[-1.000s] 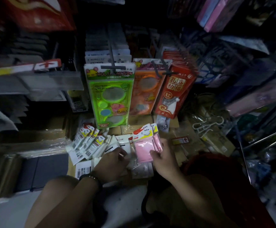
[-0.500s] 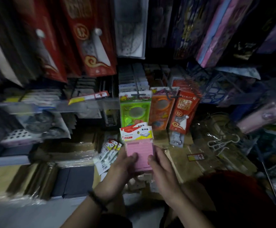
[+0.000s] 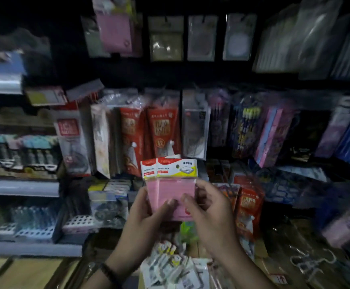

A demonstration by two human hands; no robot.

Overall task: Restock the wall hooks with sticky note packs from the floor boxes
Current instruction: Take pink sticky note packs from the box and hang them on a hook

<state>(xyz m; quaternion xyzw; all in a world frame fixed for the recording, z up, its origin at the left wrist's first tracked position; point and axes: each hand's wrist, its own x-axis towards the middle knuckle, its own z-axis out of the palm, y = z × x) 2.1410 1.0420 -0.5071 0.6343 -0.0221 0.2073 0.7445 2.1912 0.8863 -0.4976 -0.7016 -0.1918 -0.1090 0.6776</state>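
A: What's being held?

B: Two pink sticky note packs (image 3: 176, 193), one fanned slightly behind the other. They're upright at approx. mid-frame, in front of the wall display. Each has a white, red & yellow header card on top.

A: How are they gripped?

B: W/ both hands. The left hand (image 3: 146, 215) curls round the left edge, thumb pressed on the front near the bottom. The right hand (image 3: 211, 211) pinches the right edge, thumb on the front, fingers behind. There's a dark bead bracelet (image 3: 109, 274) on the left wrist.

A: What's behind the packs?

B: Rows of hanging goods. Red packets (image 3: 163, 130) w/ gold lettering hang just above & behind them. Near the top a pink pack (image 3: 114, 32) hangs among clear ones; it's too blurred to tell if it's the same product. Metal shelves (image 3: 19, 187) stand to the left w/ small stock, also blurred.

A: And lower down?

B: A loose pile of small white packets (image 3: 169, 268) lies btwn the forearms. The light is dim, w/ heavy motion blur.
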